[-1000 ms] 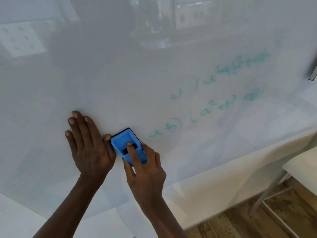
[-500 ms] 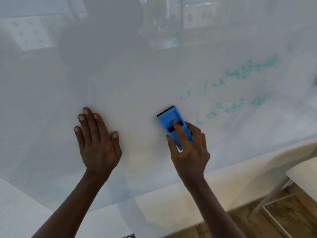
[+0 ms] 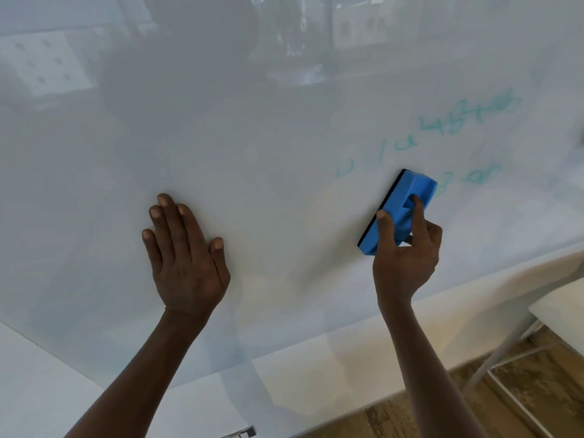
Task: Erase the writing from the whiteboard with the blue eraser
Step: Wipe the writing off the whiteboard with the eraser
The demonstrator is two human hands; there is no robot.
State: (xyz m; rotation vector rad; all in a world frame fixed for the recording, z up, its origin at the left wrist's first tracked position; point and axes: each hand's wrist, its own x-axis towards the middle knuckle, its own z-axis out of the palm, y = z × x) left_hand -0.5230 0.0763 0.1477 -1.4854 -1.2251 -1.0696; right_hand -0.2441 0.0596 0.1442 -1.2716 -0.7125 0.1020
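Note:
The glossy whiteboard fills most of the view. My right hand grips the blue eraser, pressing its black felt side flat against the board at right of centre. Faint teal writing runs up and to the right of the eraser, with a second smeared line just beyond its top end. My left hand lies flat on the board with fingers spread, well to the left of the eraser and holding nothing.
Below the board runs a pale wall strip, then wooden floor at the bottom right. A white table or seat with thin metal legs stands at the right edge. A small metal part shows at the bottom.
My right hand has swept the eraser rightward and upward across the board, away from my left hand, wiping out the lower left part of the teal writing. My left hand stays flat.

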